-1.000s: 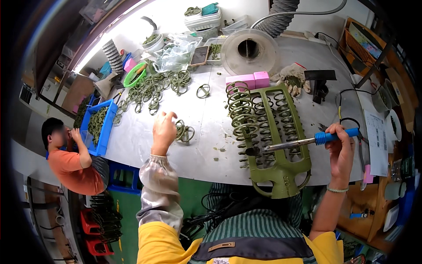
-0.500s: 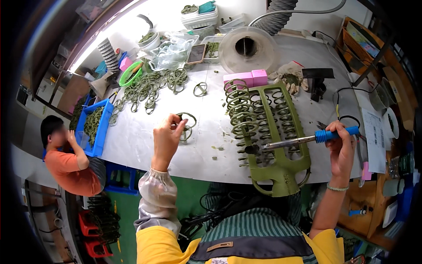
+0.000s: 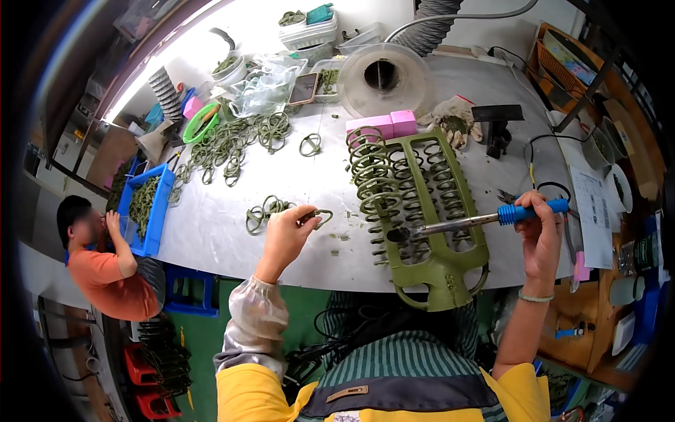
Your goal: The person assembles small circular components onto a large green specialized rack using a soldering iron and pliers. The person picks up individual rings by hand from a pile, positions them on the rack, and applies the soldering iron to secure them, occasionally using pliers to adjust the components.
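Blue plastic is showing at the far left, where a bin (image 3: 144,207) of green pieces is sitting off the table edge beside a seated co-worker (image 3: 98,267), within that person's reach rather than yours. Moving right, loose green wire rings (image 3: 232,144) are lying spread across the white table (image 3: 225,225), with a small pile of rings (image 3: 264,211) waiting just beside your left hand (image 3: 285,235), seemingly so you can pick them one at a time. That hand is pinching a single ring (image 3: 318,216) between thumb and fingertips, closed lightly on the wire and lifting it off the surface toward the rack. Next you are keeping the green rack (image 3: 429,225) flat in front of you, its prongs already carrying rows of rings, handle end toward your body, probably so it stays steady. Your right hand (image 3: 540,235) is wrapping fully around the blue handle of the soldering iron (image 3: 478,221), fingers closed tight, holding the metal tip low over the rack's near left corner, well clear of your other hand.
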Demonstrator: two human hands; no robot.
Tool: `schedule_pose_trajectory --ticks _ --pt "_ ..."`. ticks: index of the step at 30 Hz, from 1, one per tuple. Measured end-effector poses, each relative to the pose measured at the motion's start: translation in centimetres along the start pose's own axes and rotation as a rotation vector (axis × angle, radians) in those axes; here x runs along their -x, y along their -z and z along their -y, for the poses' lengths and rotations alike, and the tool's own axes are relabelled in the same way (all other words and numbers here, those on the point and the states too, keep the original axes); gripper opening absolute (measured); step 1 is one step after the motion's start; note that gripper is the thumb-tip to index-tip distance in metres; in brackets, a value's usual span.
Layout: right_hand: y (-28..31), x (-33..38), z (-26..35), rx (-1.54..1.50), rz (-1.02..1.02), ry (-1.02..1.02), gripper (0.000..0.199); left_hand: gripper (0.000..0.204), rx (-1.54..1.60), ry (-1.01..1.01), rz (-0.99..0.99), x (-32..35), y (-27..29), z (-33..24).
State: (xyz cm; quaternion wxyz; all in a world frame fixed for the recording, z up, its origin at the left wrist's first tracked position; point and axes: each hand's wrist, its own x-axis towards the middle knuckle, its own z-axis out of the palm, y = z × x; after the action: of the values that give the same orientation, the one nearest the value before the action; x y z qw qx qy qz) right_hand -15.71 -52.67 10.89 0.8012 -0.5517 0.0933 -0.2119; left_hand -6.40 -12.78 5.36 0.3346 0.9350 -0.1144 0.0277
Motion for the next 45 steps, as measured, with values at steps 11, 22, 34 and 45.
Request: schedule_pose_trajectory --ticks 11,22,34,45 --pt "0.1 -0.4 -1.6 0.017 0.000 -0.003 0.017 0.020 0.288 -0.275 0.085 0.2 -1.3 -10.5" --pt "-0.3 -0.4 -3.2 -0.047 -0.010 -0.066 0.019 0.021 0.264 -0.329 0.149 -1.1 -2.3 -10.4" --pt "-0.3 -0.4 -3.1 -0.062 -0.007 -0.068 0.018 0.022 0.227 -0.279 0.208 -1.3 -2.1 -10.6" --pt "1.2 0.1 -0.2 0.017 -0.022 -0.017 0.016 0.029 0.314 -0.313 0.229 -1.4 -1.0 -10.5"
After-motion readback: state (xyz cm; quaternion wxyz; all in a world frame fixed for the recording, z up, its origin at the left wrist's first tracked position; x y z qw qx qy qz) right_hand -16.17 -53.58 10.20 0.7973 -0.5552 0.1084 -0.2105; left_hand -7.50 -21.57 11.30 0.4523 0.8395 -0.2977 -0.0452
